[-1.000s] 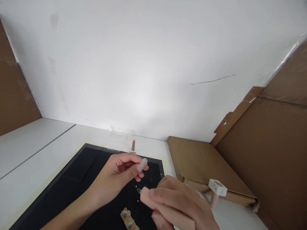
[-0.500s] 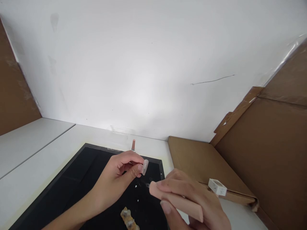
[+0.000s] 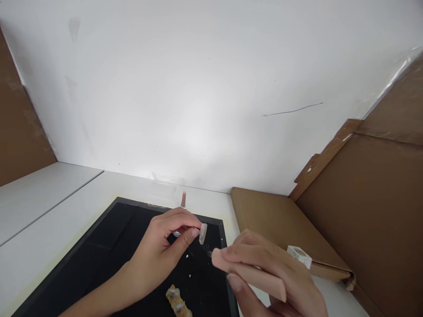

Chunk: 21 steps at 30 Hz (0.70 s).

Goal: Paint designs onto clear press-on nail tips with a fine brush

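Between thumb and index finger, my left hand pinches a small translucent curved piece that looks like a false nail. My right hand is wrapped round a peach-coloured tapered tube. The narrow end of this tube, with a faint, blurred clear tip, points at the clear piece, and a small gap separates them. Below the hands, a yellowish-brown bumpy strip with clear pieces on it lies on the black mat.
Behind my left hand stands a small pink-topped item, its base partly hidden. A flat cardboard box lies at the right, with a small white block near its edge. White crumbs dot the mat. Cardboard walls flank the white table.
The clear piece has turned more edge-on and shifted slightly right in my left fingers. My right hand with the peach tube has moved a little to the right.
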Motion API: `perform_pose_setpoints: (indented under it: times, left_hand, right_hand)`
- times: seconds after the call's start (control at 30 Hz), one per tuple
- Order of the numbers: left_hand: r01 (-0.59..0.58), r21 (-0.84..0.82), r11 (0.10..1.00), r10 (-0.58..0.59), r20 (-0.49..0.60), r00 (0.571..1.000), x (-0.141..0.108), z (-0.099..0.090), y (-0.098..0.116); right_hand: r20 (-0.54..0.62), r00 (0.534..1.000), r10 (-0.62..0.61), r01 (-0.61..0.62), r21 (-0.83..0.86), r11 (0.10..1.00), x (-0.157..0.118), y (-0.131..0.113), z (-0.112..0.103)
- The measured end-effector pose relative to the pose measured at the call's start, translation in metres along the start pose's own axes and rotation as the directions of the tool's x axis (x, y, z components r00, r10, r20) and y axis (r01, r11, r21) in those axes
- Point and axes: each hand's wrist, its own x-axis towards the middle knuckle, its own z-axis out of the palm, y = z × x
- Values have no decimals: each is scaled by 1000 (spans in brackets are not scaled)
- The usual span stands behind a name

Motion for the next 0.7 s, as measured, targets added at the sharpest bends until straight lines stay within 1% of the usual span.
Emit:
perform_pose_setpoints:
  times: [0.07, 0.13, 0.2, 0.3, 0.37, 0.43, 0.53, 0.57, 0.63, 0.7]
  left_hand:
    - [-4, 8, 1000, 3, 5, 1000, -1, 0, -1]
    - [-9, 20, 1000, 9, 5, 1000, -1, 0, -1]
    - [-20, 36, 999, 19, 3, 1000, -1, 0, -1]
    - [-48, 63, 997, 49, -2, 999, -1, 1, -1]
    - [-64, 74, 995, 65, -4, 998, -1, 1, -1]
    - [-72, 82, 994, 73, -10, 997, -1, 1, -2]
    - [-98, 74, 992, 100, -18, 995, -1, 2, -4]
    - [-108, 69, 992, 110, -21, 994, -1, 2, -5]
    - [-124, 62, 990, 125, -25, 992, -1, 4, -5]
    - [-131, 65, 989, 133, -25, 991, -1, 4, -5]
  right_hand:
    - [-68, 998, -18, 16, -34, 999, 0, 0, 0]
    - [-104, 994, -32, 22, -91, 996, 1, 0, 1]
    - [-82, 996, -28, 19, -110, 994, 3, 0, 2]
    - [14, 1000, -18, 19, -86, 996, 3, 0, 4]
    - [43, 999, -30, 33, -60, 998, 1, 1, 3]
    - [21, 1000, -20, 21, -39, 999, 0, 1, 3]
    - [-92, 995, -25, 19, -59, 998, -2, 1, 3]
    - [-105, 994, -19, 11, -76, 997, -2, 1, 3]
    - [-80, 997, -2, -7, -111, 994, -1, 0, 3]
    - [-14, 1000, 8, -10, -123, 992, 0, -1, 2]
